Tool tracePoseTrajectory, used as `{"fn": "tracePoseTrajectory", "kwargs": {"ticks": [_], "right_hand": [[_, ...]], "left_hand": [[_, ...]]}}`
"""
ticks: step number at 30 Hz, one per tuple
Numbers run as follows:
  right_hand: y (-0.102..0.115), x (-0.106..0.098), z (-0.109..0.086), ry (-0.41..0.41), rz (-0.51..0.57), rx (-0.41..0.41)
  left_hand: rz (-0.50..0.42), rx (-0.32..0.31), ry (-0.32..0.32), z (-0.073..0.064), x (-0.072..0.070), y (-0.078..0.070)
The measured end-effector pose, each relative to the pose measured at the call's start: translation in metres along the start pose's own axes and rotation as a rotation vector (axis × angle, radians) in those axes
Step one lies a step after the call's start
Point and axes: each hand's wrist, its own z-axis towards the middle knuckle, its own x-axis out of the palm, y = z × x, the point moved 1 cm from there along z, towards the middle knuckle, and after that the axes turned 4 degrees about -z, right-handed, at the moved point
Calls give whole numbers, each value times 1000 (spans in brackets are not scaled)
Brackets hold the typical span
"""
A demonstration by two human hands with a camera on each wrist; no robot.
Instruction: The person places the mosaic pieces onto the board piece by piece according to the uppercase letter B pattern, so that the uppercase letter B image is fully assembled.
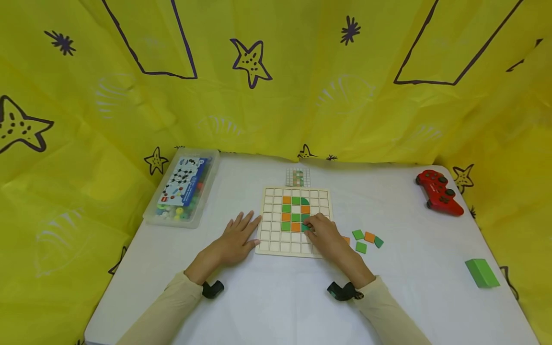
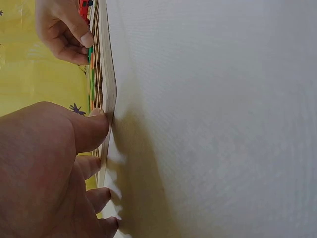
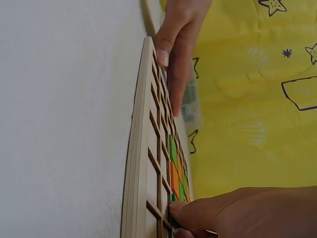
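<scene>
A wooden grid board (image 1: 274, 246) lies on the white table, with orange, light green and dark green tiles set in its middle cells. My left hand (image 1: 236, 242) rests on the table, fingers spread, its thumb and fingertips at the board's left edge. Over the board, my right hand (image 1: 328, 239) has thumb and fingers at a dark green tile (image 1: 304, 228) in the lower right of the pattern. In the right wrist view, the thumb presses by that tile (image 3: 173, 197), most of which is hidden. Loose tiles, including an orange tile (image 1: 369, 237) and a green tile (image 1: 361, 247), lie right of the board.
A small pattern card (image 1: 298, 177) lies behind the board. At the back left stands a clear plastic box (image 1: 196, 211) of colourful parts. A red game controller (image 1: 440, 192) and a green block (image 1: 482, 273) are on the right. Yellow curtain (image 1: 276, 120) encloses the table.
</scene>
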Motion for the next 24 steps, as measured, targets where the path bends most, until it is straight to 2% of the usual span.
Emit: {"fn": "tracePoseTrajectory", "kwargs": {"ticks": [8, 15, 21, 24], "right_hand": [[2, -1, 2, -3, -11, -4], [-3, -9, -5, -20, -21, -8], [-28, -39, -21, -44, -59, 80], [-45, -60, -34, -14, -92, 150]], "left_hand": [[0, 3, 0, 0, 1, 1], [6, -4, -2, -1, 0, 0], [13, -6, 0, 0, 0, 0], [15, -9, 5, 0, 0, 1]]}}
